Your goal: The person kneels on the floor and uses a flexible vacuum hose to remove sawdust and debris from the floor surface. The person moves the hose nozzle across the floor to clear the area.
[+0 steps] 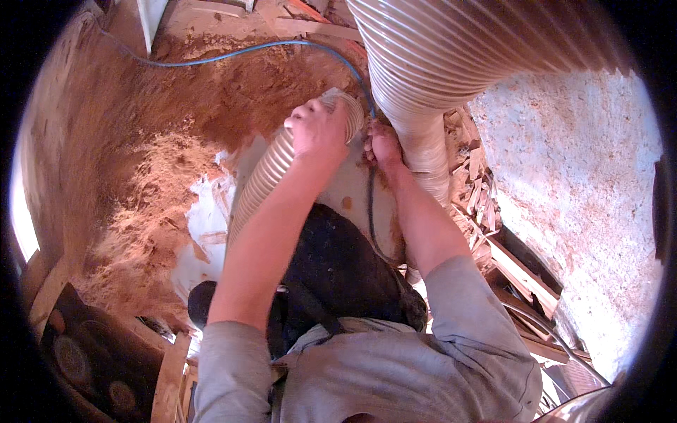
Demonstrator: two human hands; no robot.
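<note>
My left hand (317, 130) is wrapped over the upper end of a ribbed flexible hose (271, 169), which slants down to the left beside my forearm. Just to its right, my right hand (383, 144) is closed on a thin blue air hose (356, 74). That line arcs in from the upper left, passes through my fingers and continues as a darker length below. Close by on the right stands a much larger ribbed duct (423, 84), its narrower lower part wrapped in pale material. Part of the flexible hose lies hidden behind my left forearm.
Reddish-brown sawdust (151, 190) is heaped across the left, with a torn pale sheet (210, 208) showing through. Wood scraps (479, 197) lie beside the duct. A rough whitish board or wall (571, 190) bounds the right side. Timber pieces (525, 275) sit at lower right.
</note>
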